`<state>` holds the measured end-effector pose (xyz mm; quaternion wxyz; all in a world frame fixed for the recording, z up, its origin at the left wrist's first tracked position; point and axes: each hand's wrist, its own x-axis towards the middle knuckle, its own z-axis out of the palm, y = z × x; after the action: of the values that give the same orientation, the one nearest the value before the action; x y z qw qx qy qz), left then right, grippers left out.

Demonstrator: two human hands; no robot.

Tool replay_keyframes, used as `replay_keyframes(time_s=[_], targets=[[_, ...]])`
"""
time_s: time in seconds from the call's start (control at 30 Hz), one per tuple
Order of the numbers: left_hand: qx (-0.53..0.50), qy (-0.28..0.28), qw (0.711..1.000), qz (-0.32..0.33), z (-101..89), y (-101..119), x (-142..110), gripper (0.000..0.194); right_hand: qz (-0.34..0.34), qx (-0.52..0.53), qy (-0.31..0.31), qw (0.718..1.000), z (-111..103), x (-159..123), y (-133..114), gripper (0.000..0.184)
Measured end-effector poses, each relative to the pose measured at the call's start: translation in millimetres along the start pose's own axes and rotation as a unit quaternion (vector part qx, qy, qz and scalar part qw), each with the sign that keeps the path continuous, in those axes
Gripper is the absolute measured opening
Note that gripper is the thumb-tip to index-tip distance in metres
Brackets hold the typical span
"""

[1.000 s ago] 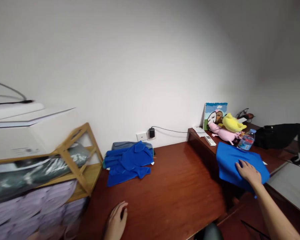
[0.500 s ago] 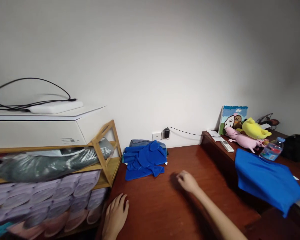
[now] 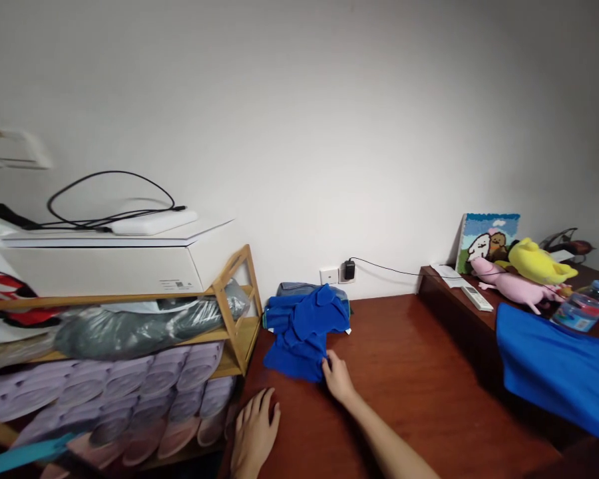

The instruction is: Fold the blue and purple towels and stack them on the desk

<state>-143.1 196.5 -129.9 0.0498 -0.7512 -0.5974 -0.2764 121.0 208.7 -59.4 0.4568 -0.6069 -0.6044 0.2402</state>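
A crumpled pile of blue cloths (image 3: 304, 326) lies at the back left of the reddish-brown tabletop (image 3: 394, 359). My right hand (image 3: 338, 378) pinches the near right corner of one cloth in this pile, its fingers closed. Flat on the table near its left edge rests my left hand (image 3: 255, 426), fingers spread and holding nothing. Another blue cloth (image 3: 554, 366) is laid out over the raised ledge on the right and hangs down its front.
On the right ledge are a remote control (image 3: 476, 298), a pink plush toy (image 3: 512, 283), a yellow plush toy (image 3: 539, 261) and a plastic bottle (image 3: 582, 309). At left stands a wooden rack (image 3: 232, 319) with slippers (image 3: 160, 379) and a white box (image 3: 110, 266).
My right hand has left the cloth on the right ledge, crossed leftward over the table and taken hold of a cloth corner in the pile. The view has turned left.
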Motion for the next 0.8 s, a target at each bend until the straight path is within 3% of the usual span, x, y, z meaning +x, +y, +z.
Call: replay_keyframes(time_s=[0.1, 0.2, 0.3, 0.4, 0.5, 0.6, 0.7, 0.8], targets=[[-0.014, 0.008, 0.999, 0.048, -3.1, 8, -2, 0.063, 0.021, 0.249, -0.001, 0.968, -6, -56, -15, 0.044], [-0.046, -0.060, 0.989, 0.127, -4.5, 31, -13, 0.078, 0.093, 0.389, -0.001, 0.916, -23, -108, -35, 0.049], [-0.121, -0.124, 0.975, 0.139, -6.7, 61, -36, 0.071, 0.112, 0.417, 0.004, 0.902, -58, -138, -52, 0.051], [-0.247, -0.106, 0.961, 0.060, -23.8, 86, -58, 0.063, 0.086, 0.374, 0.027, 0.923, -109, -146, -61, 0.065], [-0.333, -0.042, 0.942, -0.008, -66.6, 105, -58, 0.049, 0.068, 0.328, 0.048, 0.941, -160, -143, -69, 0.069], [-0.347, 0.036, 0.937, -0.010, -126.3, 119, -33, 0.044, 0.063, 0.320, 0.036, 0.944, -198, -134, -79, 0.078], [-0.340, 0.080, 0.937, -0.012, -178.7, 128, 2, 0.041, 0.055, 0.316, 0.049, 0.946, -217, -122, -88, 0.087], [-0.349, 0.082, 0.933, -0.027, -210.4, 144, 28, 0.039, 0.059, 0.246, 0.109, 0.961, -219, -115, -95, 0.089]])
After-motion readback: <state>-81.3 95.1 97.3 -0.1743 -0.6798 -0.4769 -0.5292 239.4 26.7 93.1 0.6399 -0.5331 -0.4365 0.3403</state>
